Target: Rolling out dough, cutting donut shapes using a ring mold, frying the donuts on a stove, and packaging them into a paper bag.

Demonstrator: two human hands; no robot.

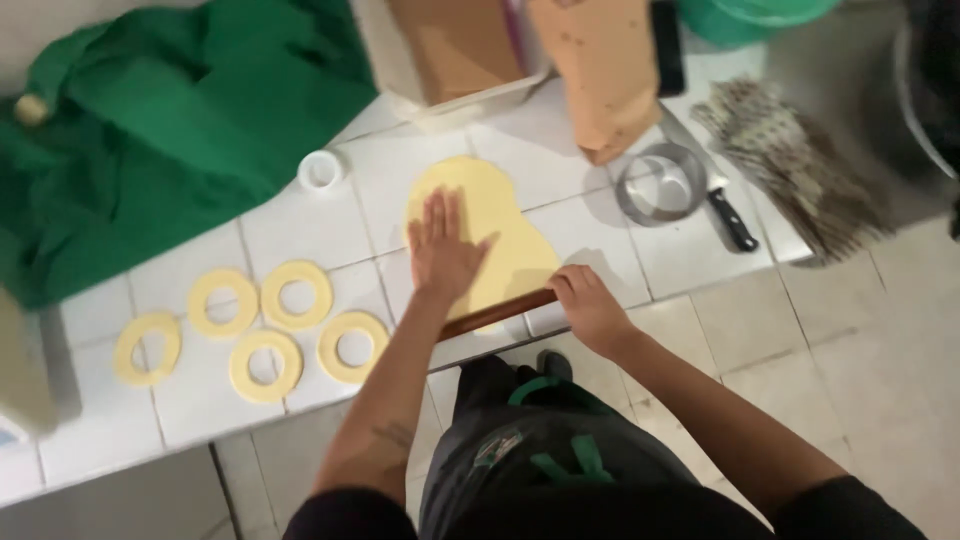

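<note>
Two hands at work: left hand (443,250) flat, open, pressing dough sheet (480,235) on tiled counter (300,230); right hand (590,305) closed round rolling pin (497,313) at sheet's near edge. Rolling stage, approx. mid-way; next stroke needs even pressure.

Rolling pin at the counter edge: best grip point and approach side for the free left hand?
Grip the bare left end of the rolling pin, coming down from above on the near side. It lies level along the front edge of the dough sheet. The right hand already wraps its right end; the left hand lies flat on the dough just behind the pin.
</note>
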